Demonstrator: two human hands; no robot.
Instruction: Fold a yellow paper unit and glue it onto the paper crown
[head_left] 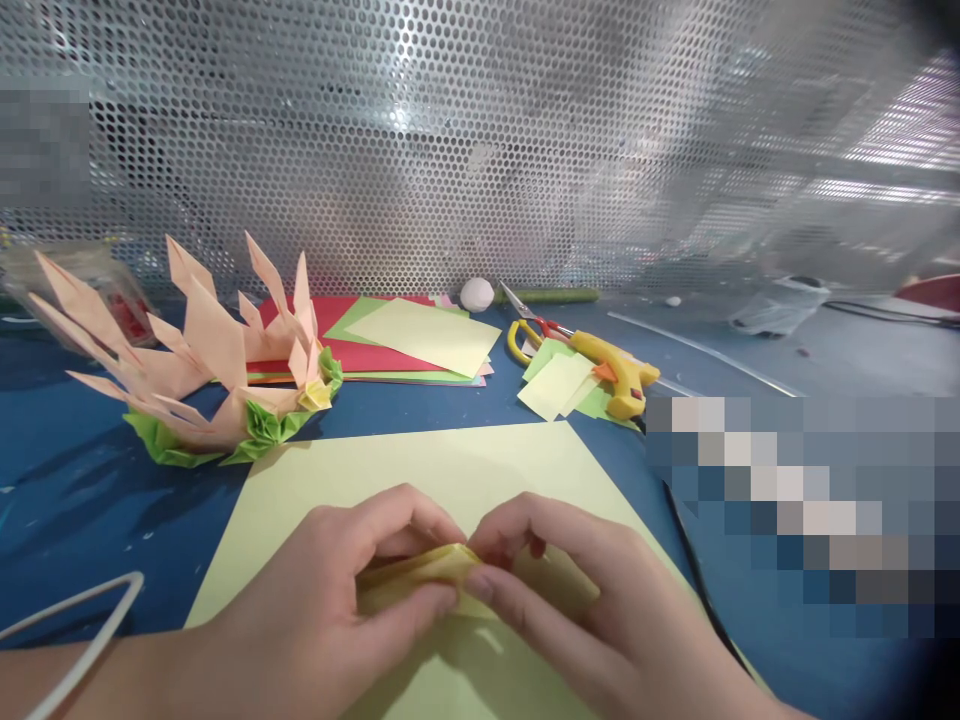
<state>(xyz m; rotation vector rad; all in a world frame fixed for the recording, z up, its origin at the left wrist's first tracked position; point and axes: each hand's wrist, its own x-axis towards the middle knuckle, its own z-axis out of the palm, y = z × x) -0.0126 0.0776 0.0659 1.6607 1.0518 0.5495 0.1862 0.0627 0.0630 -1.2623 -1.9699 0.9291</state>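
Observation:
Between my two hands is a small piece of folded yellow paper (409, 578), partly hidden by the fingers. My left hand (367, 590) pinches it along its length between thumb and fingers. At its right end, the thumb and forefinger of my right hand (574, 580) are closed on the same paper. Both hands are just above a large pale yellow sheet (420, 455) lying on the blue table (67, 520). A pink folded-paper crown (214, 345) with green and yellow paper pieces along its base stands beyond my left hand.
A stack of coloured paper (420, 335) lies at the back. Right of it are scissors (525, 310), small paper squares (559, 382), a yellow glue gun (619, 375) and a white ball (477, 294). A perforated metal screen (420, 150) rises behind. A white cable (105, 620) loops at left.

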